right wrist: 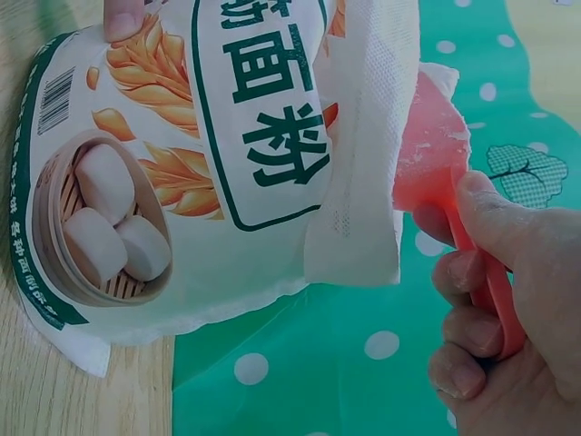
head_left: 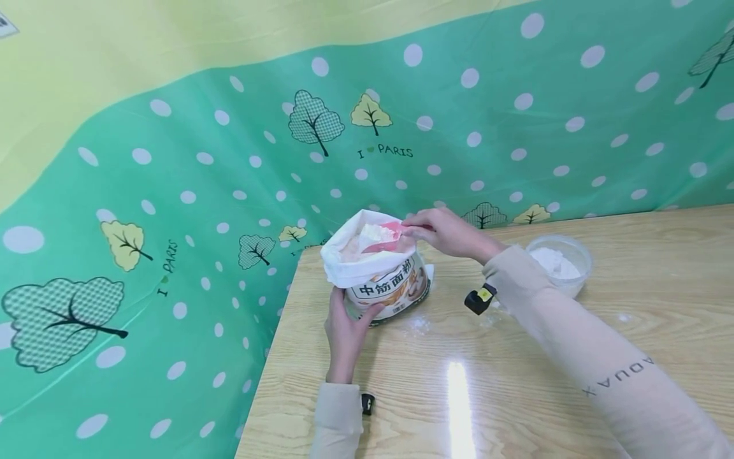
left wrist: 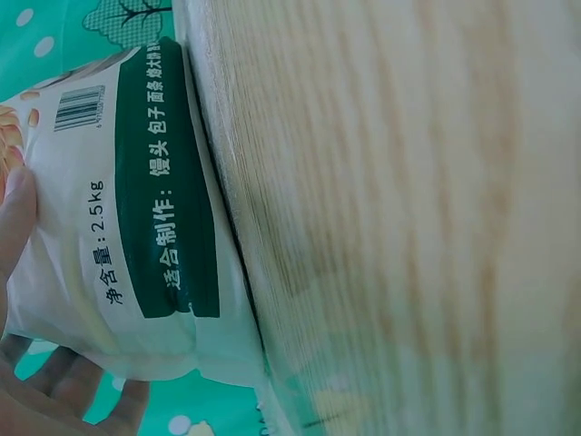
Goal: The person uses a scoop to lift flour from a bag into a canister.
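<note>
A white flour bag (head_left: 358,277) stands upright on the table, its rim folded outward. My left hand (head_left: 346,331) holds its left side, with the thumb on the front face; in the left wrist view, the other fingers (left wrist: 68,381) curve under the bag's edge. My right hand (head_left: 450,234) grips the handle of a pink scoop (right wrist: 438,145), and flour dusts the thumb. White flour (head_left: 375,234) fills the scoop's head, which is at the bag's open mouth. How deep the flour in the bag lies is hard to see.
To the right, beyond my right forearm, stands a clear plastic bowl (head_left: 585,258) with white flour inside. Traces of flour dust the wooden table (head_left: 516,389). A green patterned cloth (head_left: 447,134) hangs close behind the bag and along the table's left side.
</note>
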Motion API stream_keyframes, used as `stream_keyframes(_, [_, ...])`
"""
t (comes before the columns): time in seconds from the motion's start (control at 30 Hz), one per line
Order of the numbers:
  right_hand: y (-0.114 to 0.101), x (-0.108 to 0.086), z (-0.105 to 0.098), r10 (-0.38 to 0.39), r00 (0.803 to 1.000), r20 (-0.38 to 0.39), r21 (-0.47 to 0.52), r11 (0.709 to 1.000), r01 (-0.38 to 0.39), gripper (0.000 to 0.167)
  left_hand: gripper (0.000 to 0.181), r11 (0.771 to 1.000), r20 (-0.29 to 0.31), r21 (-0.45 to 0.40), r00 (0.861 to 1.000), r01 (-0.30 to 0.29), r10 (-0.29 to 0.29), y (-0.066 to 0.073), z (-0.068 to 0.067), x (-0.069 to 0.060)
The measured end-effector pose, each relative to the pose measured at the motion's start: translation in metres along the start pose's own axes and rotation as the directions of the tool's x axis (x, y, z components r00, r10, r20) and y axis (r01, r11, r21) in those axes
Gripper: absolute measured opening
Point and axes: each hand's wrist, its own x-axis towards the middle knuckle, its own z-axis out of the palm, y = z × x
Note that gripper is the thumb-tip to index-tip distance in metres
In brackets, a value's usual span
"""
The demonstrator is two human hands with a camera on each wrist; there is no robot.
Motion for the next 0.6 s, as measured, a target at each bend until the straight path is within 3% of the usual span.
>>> stream_keyframes(0.6, [0.004,-0.011,-0.015,0.01,0.998,-0.054,0.037,0.999,-0.008,0.035,0.094,1.0,0.002,0.002,1.0,0.003,-0.003,0.002,0.0,0.001])
